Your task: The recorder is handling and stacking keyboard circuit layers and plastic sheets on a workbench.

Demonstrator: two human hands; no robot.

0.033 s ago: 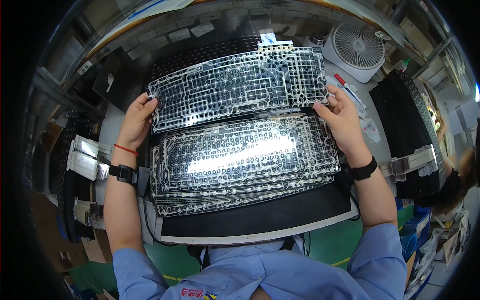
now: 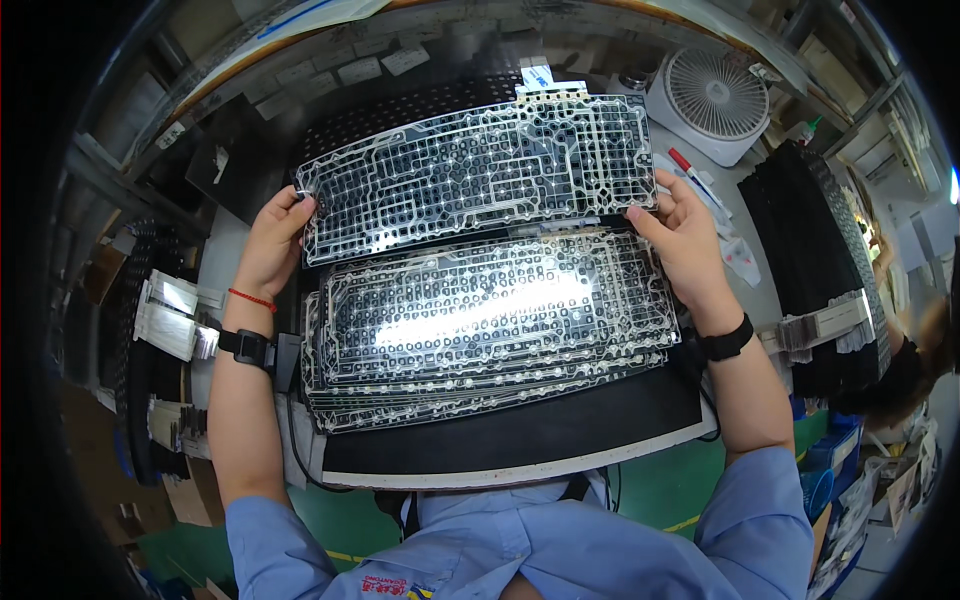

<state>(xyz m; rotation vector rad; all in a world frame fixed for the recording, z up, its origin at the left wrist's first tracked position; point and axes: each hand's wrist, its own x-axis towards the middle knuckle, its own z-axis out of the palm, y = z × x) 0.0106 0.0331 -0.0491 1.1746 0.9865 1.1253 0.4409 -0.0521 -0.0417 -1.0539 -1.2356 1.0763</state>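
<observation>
A keyboard membrane circuit sheet point(image 2: 470, 175), clear with pale traces and dark round spots, is held up between my two hands. My left hand point(image 2: 278, 235) pinches its left edge, thumb on top. My right hand point(image 2: 685, 235) grips its right edge near the lower corner, with the thumb in front. From its top edge a tab with a white and blue sticker point(image 2: 537, 78) sticks up. Below and nearer to me, a stack of similar membrane sheets point(image 2: 480, 345) lies slightly fanned, with a bright glare on the top one. My fingertips behind the held sheet are hidden.
The stack rests on a black mat point(image 2: 520, 440) at the table's near edge. A white fan point(image 2: 715, 100) and a red-capped marker point(image 2: 690, 170) are at the back right. Stacks of black perforated panels point(image 2: 815, 260) stand on the right, with a similar one point(image 2: 150, 350) left.
</observation>
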